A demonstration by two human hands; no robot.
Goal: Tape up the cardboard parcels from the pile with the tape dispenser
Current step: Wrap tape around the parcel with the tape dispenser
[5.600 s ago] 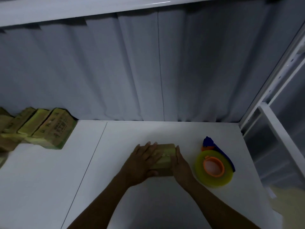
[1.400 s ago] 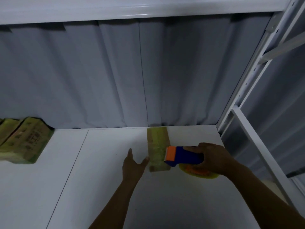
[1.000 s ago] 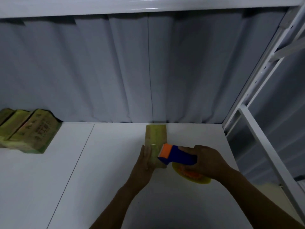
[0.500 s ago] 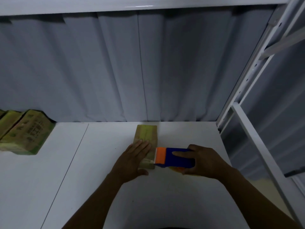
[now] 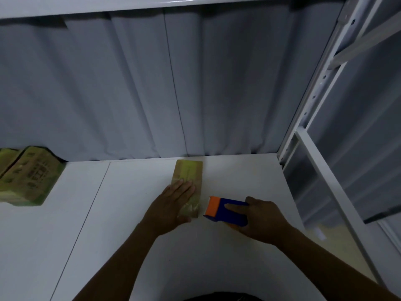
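Observation:
A narrow cardboard parcel (image 5: 188,173) lies lengthwise on the white table (image 5: 121,231), its far end near the curtain. My left hand (image 5: 173,203) lies flat on the parcel's near half, fingers straight, pressing it down. My right hand (image 5: 262,220) grips the blue tape dispenser (image 5: 227,210), whose orange head points at the parcel's near right corner. A strip of clear tape runs from the head onto that near end. The tape roll is mostly hidden under my right hand.
A pile of cardboard parcels (image 5: 28,177) sits at the table's far left. A grey curtain (image 5: 152,83) closes the back. A white metal rack post (image 5: 312,101) and rail stand at the right edge of the table.
My right hand has pulled the dispenser a little away from the parcel's near end, toward me and to the right. My left hand stays pressed flat on the parcel.

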